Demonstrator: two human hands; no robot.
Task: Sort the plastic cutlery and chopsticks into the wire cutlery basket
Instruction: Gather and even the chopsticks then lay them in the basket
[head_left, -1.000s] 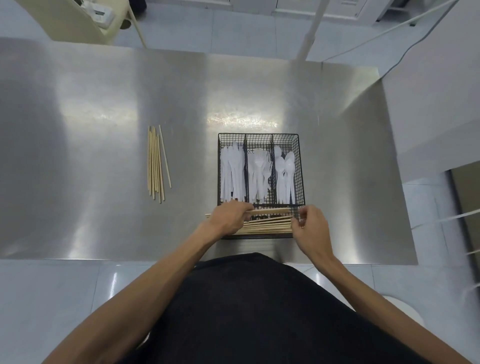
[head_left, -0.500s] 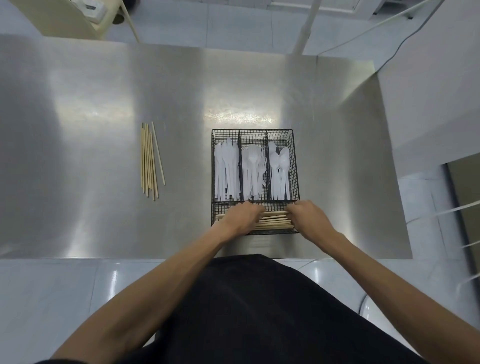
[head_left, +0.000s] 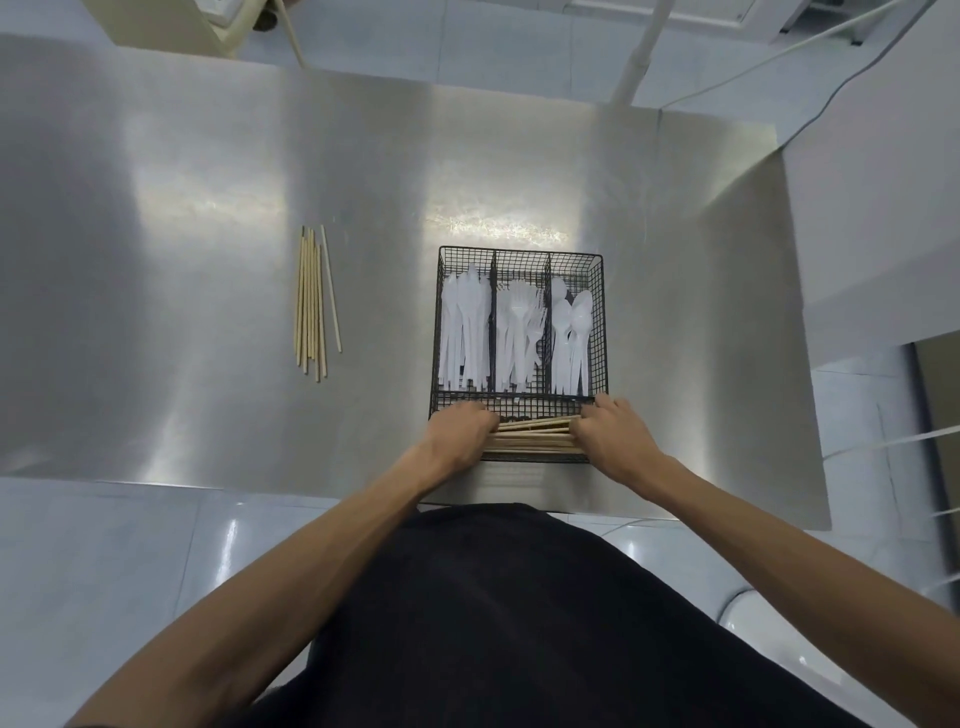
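A black wire cutlery basket (head_left: 519, 252) stands near the table's front edge. Its three far compartments hold white plastic knives (head_left: 465, 332), forks (head_left: 522, 332) and spoons (head_left: 571, 332). Several wooden chopsticks (head_left: 535, 436) lie crosswise in the near compartment. My left hand (head_left: 460, 431) grips their left ends and my right hand (head_left: 610, 434) grips their right ends, fingers curled down into the compartment. A second bundle of loose chopsticks (head_left: 314, 304) lies on the table to the basket's left.
The steel table (head_left: 208, 208) spreads wide to the left and behind the basket. A white pole (head_left: 636, 52) and a cable rise beyond the far edge. A pale wall (head_left: 883, 182) stands close on the right.
The chopsticks I held across the basket's near rim have gone down into the near compartment. Both hands dropped with them and drew closer together.
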